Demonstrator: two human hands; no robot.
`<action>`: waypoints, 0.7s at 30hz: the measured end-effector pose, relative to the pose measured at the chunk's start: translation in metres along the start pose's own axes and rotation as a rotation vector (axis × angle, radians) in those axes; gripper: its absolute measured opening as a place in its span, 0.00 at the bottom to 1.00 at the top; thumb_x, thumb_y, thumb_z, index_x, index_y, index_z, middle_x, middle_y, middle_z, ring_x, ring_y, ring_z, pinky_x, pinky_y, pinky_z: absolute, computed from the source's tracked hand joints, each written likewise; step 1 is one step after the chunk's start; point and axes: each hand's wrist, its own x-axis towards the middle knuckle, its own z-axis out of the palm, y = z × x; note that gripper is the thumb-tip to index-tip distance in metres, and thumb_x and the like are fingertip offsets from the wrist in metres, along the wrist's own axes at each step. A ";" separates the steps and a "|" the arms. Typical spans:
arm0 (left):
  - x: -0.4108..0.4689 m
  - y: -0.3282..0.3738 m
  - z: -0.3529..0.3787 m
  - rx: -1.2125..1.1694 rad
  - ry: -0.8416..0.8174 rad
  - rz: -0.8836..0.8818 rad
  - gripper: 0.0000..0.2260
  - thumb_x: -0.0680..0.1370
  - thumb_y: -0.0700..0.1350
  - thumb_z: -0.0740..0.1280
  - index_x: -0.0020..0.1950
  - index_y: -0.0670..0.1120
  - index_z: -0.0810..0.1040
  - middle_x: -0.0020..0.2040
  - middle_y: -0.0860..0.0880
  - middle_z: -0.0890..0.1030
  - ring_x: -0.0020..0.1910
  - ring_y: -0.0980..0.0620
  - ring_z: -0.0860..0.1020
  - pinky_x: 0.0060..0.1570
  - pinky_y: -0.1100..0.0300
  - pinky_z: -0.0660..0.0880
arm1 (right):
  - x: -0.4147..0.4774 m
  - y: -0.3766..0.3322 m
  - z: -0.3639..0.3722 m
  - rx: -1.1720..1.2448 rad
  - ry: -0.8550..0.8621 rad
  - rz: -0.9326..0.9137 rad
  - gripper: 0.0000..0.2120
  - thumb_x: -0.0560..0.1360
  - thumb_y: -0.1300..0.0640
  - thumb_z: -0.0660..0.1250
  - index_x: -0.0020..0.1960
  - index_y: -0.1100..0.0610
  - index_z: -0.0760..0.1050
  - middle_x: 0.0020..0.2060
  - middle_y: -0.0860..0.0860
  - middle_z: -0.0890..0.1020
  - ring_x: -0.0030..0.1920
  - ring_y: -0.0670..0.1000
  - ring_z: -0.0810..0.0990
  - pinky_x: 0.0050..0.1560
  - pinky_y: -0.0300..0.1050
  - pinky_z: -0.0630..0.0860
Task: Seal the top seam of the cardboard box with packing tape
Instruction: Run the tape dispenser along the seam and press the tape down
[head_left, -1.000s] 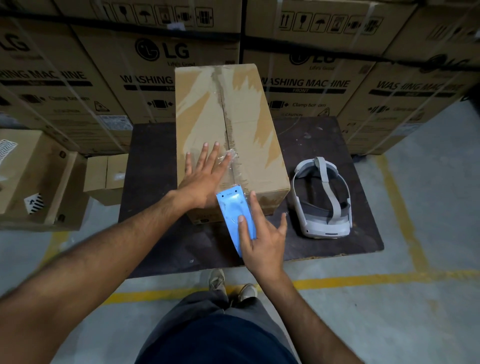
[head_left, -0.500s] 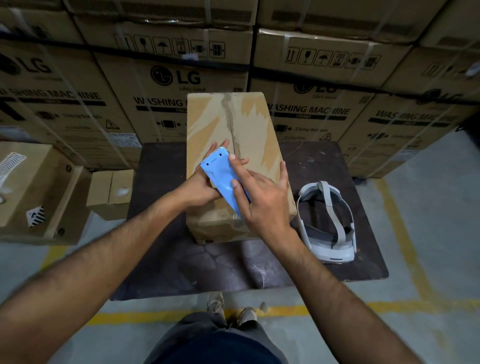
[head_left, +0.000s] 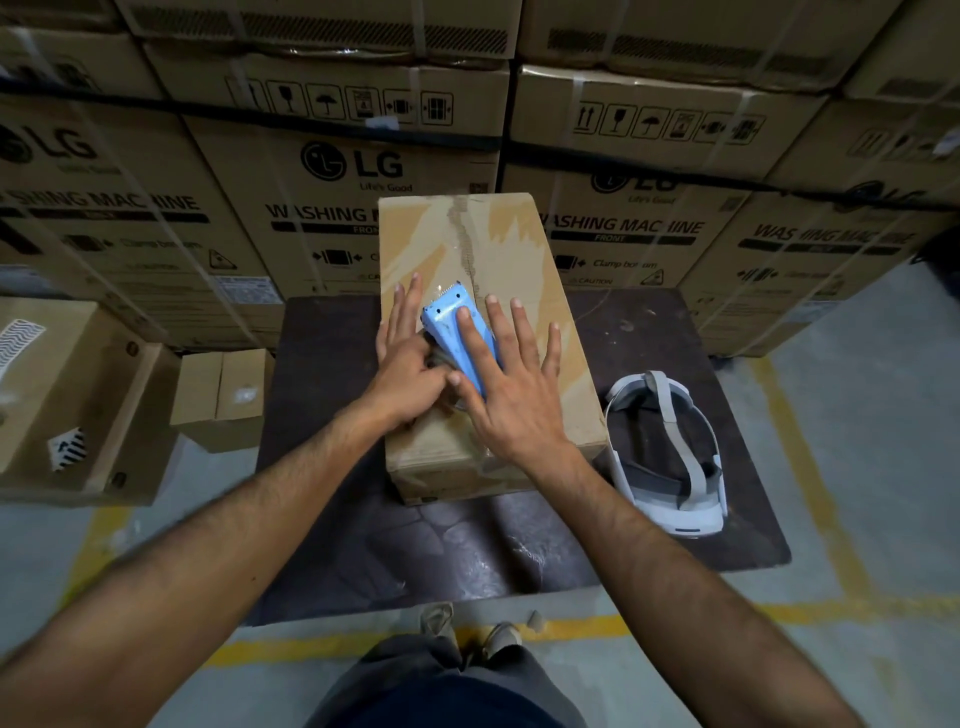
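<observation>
1. Left hand (head_left: 410, 374) has shifted from lying flat beside the seam to gripping the dispenser (head_left: 457, 345) from the left; fingers curl against its side, two stretched forward on the box (head_left: 488, 332).
2. Dispenser has travelled up from the near edge to roughly mid-seam, serrated end pointing away, so tape now likely covers the near half.
3. Right hand (head_left: 511, 384) presses on the dispenser, fingers spread open, flat across it and the lid.
4. Box sits on the dark worktop (head_left: 332, 467); far seam (head_left: 465, 239) remains untaped.
</observation>
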 end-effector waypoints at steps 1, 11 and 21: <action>-0.001 0.003 0.000 -0.045 0.016 -0.024 0.28 0.77 0.41 0.68 0.79 0.40 0.72 0.88 0.55 0.41 0.86 0.52 0.36 0.83 0.46 0.36 | 0.001 0.002 0.002 0.011 0.001 -0.009 0.30 0.87 0.35 0.44 0.87 0.44 0.50 0.87 0.54 0.57 0.87 0.59 0.53 0.80 0.75 0.51; 0.008 0.013 0.011 0.013 0.100 -0.140 0.23 0.79 0.52 0.73 0.74 0.54 0.77 0.88 0.54 0.39 0.86 0.49 0.37 0.82 0.38 0.40 | 0.014 0.010 0.007 0.436 -0.117 0.179 0.29 0.86 0.48 0.51 0.85 0.36 0.51 0.87 0.49 0.58 0.87 0.53 0.53 0.83 0.68 0.56; 0.014 0.036 0.035 0.227 0.298 -0.223 0.22 0.71 0.59 0.77 0.57 0.47 0.78 0.88 0.47 0.53 0.87 0.46 0.43 0.82 0.33 0.46 | 0.049 0.066 -0.003 1.129 -0.367 0.256 0.37 0.73 0.45 0.80 0.79 0.47 0.73 0.75 0.46 0.78 0.76 0.44 0.74 0.78 0.43 0.70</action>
